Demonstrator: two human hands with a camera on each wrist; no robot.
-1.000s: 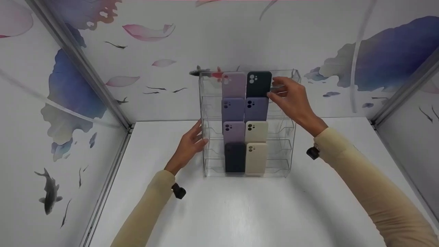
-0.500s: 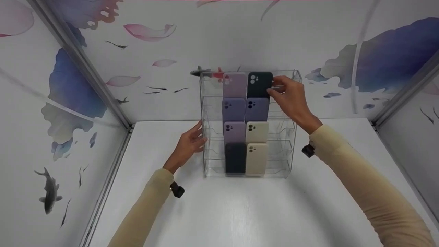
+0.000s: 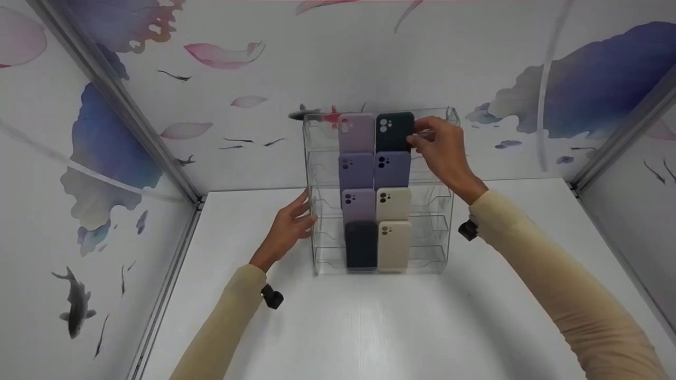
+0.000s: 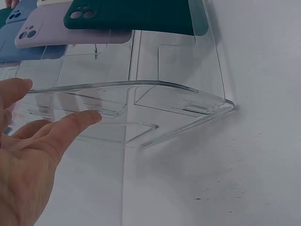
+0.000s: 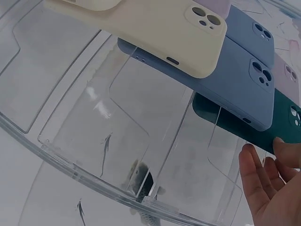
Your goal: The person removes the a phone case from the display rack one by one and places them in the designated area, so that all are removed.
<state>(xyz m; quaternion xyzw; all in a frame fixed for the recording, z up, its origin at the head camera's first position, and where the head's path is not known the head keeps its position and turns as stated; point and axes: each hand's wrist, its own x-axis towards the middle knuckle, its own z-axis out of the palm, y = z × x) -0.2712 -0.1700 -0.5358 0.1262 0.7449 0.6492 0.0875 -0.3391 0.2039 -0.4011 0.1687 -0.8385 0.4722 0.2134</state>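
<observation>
A clear tiered display rack (image 3: 430, 253) stands upright, holding several phone cases in two columns. The dark green phone case (image 3: 398, 134) is at the top of the right column. My right hand (image 3: 446, 155) pinches its right edge; in the right wrist view the thumb lies on the front of that green case (image 5: 249, 127) with the fingers beside and under its edge. My left hand (image 3: 288, 227) touches the rack's left side. In the left wrist view its fingers lie fairly straight along the clear side panel (image 4: 164, 101), thumb tip right at the panel's edge.
Below the green case are a blue-purple case (image 3: 396, 171) and two cream cases, the lowest cream one (image 3: 395, 248) at the bottom tier. The left column has a pink-lilac case (image 3: 356, 134) on top and a dark case (image 3: 361, 248) lowest. A patterned wall (image 3: 253, 158) stands close behind the rack.
My right hand has shifted slightly left along the edge of the green phone case. The left hand stays at the rack's side, and the cases keep their places in the rack.
</observation>
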